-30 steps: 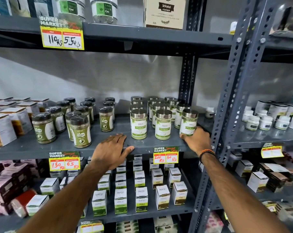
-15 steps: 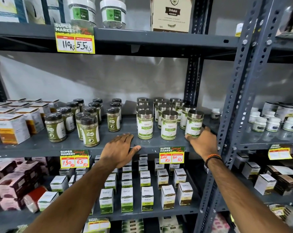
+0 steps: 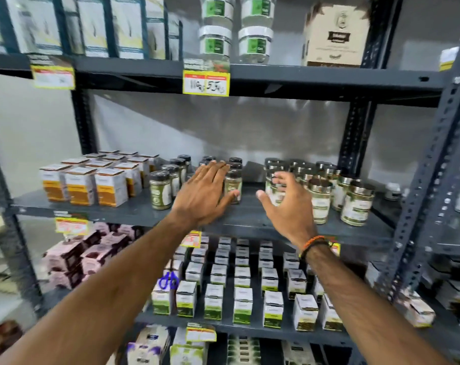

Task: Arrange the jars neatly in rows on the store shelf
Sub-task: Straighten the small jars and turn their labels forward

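On the grey middle shelf [image 3: 250, 219] stand two groups of jars. Dark-lidded green jars [image 3: 160, 191] are on the left, and silver-lidded jars with white and green labels [image 3: 358, 204] are on the right. My left hand [image 3: 205, 191] is raised with fingers spread in front of the dark-lidded jars, hiding some of them; its thumb is near one jar [image 3: 234, 185]. My right hand [image 3: 286, 204] is open with curled fingers just in front of the leftmost silver-lidded jars [image 3: 272, 177]. Neither hand holds a jar. The picture is blurred by motion.
White and orange boxes [image 3: 81, 185] fill the shelf's left part. The shelf above carries boxes, clear tubs [image 3: 215, 43] and yellow price tags [image 3: 206, 83]. Small white and green boxes [image 3: 242, 299] fill the shelf below. A perforated steel upright [image 3: 431, 180] stands on the right.
Both hands have lifted off the shelf's front edge and moved toward the jars. My right hand left the rightmost silver-lidded jar and moved left. The camera has swung left.
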`<move>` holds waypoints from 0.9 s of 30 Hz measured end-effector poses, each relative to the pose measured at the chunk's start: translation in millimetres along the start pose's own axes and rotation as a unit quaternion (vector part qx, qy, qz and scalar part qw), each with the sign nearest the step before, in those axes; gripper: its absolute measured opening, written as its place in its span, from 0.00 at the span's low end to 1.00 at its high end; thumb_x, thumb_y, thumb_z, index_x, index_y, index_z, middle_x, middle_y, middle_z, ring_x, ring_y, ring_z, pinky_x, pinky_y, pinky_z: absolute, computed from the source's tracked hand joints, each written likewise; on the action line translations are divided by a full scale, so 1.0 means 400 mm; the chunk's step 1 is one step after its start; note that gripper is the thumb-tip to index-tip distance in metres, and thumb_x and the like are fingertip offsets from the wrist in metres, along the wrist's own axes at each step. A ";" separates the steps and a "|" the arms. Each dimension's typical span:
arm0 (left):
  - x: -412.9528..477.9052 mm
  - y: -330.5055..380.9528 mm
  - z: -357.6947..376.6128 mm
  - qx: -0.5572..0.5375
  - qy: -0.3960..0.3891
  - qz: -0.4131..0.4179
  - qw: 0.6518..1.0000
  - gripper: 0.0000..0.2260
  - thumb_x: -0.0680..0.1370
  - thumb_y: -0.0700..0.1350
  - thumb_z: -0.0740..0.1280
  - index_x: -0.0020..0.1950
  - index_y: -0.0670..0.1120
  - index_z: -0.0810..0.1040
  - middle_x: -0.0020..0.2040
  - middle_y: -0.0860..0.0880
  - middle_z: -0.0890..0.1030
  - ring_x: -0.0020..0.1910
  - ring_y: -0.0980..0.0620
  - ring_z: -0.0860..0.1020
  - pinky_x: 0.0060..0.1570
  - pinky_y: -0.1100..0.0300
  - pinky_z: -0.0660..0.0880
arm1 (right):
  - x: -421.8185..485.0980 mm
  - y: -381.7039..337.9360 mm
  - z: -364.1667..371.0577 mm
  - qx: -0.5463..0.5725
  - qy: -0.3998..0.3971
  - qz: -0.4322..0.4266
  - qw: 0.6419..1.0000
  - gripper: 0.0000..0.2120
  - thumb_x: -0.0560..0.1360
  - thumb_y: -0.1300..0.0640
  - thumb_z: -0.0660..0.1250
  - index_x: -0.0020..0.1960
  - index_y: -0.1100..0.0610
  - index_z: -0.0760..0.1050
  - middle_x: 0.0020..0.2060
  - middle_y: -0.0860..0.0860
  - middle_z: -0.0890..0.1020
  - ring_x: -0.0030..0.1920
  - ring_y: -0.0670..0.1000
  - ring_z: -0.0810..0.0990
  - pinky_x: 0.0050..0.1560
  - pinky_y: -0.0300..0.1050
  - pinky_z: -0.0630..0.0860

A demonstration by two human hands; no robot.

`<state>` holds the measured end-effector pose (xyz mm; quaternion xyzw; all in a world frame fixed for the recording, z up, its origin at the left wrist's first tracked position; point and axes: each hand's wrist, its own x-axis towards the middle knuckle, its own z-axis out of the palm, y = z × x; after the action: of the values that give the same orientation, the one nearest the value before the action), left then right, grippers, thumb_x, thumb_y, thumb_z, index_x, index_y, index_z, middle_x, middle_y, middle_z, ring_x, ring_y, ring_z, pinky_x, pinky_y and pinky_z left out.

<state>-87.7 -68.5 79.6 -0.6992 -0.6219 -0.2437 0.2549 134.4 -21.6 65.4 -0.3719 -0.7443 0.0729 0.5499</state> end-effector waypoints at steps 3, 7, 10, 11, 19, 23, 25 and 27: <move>-0.054 -0.112 -0.045 0.023 0.002 -0.043 0.999 0.34 0.83 0.64 0.54 0.80 0.41 0.63 0.79 0.40 0.68 0.79 0.40 0.64 0.77 0.43 0.62 | -0.025 -0.049 0.121 0.034 -0.059 0.007 0.998 0.29 0.74 0.42 0.75 0.69 0.55 0.73 0.60 0.50 0.83 0.56 0.51 0.83 0.55 0.54 0.82; -0.134 -0.254 -0.067 0.037 0.001 -0.105 0.994 0.34 0.82 0.65 0.55 0.79 0.43 0.64 0.79 0.40 0.69 0.78 0.41 0.65 0.73 0.42 0.66 | -0.051 -0.076 0.249 0.063 -0.089 0.033 0.993 0.30 0.73 0.43 0.77 0.69 0.55 0.73 0.62 0.52 0.81 0.57 0.52 0.82 0.57 0.54 0.82; -0.187 -0.342 -0.048 0.042 -0.015 -0.137 0.990 0.35 0.81 0.65 0.54 0.79 0.41 0.64 0.78 0.39 0.69 0.78 0.40 0.66 0.74 0.44 0.65 | -0.057 -0.073 0.317 0.043 -0.098 0.066 0.992 0.38 0.71 0.41 0.79 0.73 0.57 0.69 0.69 0.56 0.77 0.64 0.56 0.79 0.63 0.53 0.78; -0.203 -0.371 -0.035 0.046 -0.023 -0.143 0.988 0.34 0.82 0.65 0.56 0.79 0.40 0.64 0.78 0.38 0.69 0.77 0.39 0.66 0.75 0.45 0.64 | -0.057 -0.071 0.337 0.037 -0.103 0.076 0.991 0.41 0.69 0.39 0.79 0.74 0.57 0.68 0.70 0.56 0.76 0.66 0.57 0.78 0.64 0.55 0.77; -0.260 -0.493 0.090 0.008 -0.105 -0.189 0.976 0.40 0.81 0.71 0.50 0.79 0.40 0.64 0.77 0.39 0.69 0.76 0.39 0.67 0.72 0.44 0.67 | -0.052 -0.052 0.427 -0.007 -0.102 0.073 0.992 0.40 0.68 0.40 0.81 0.72 0.57 0.71 0.63 0.54 0.82 0.59 0.56 0.82 0.58 0.49 0.79; -0.255 -0.516 0.127 0.014 -0.138 -0.170 0.976 0.41 0.78 0.73 0.43 0.76 0.44 0.67 0.76 0.42 0.72 0.73 0.41 0.70 0.70 0.45 0.69 | -0.043 -0.042 0.432 -0.016 -0.097 0.071 0.993 0.38 0.68 0.41 0.80 0.71 0.55 0.72 0.57 0.50 0.86 0.52 0.49 0.84 0.52 0.43 0.82; -0.254 -0.526 0.135 0.019 -0.138 -0.156 0.978 0.39 0.80 0.72 0.44 0.75 0.45 0.69 0.75 0.43 0.74 0.73 0.43 0.71 0.72 0.45 0.68 | -0.038 -0.040 0.424 -0.006 -0.100 0.069 0.993 0.36 0.68 0.43 0.82 0.70 0.55 0.73 0.55 0.48 0.86 0.48 0.45 0.84 0.46 0.33 0.80; -0.255 -0.533 0.142 0.018 -0.135 -0.150 0.979 0.39 0.80 0.72 0.45 0.75 0.45 0.69 0.74 0.43 0.74 0.72 0.43 0.72 0.72 0.44 0.68 | -0.035 -0.039 0.415 -0.009 -0.099 0.074 0.992 0.35 0.68 0.45 0.82 0.68 0.56 0.74 0.53 0.47 0.86 0.44 0.42 0.83 0.43 0.28 0.77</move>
<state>-309.3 -86.4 -18.7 -0.6199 -0.7526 -0.1709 0.1418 -16.2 8.3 -1.0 -0.4220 -0.7659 0.1429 0.4635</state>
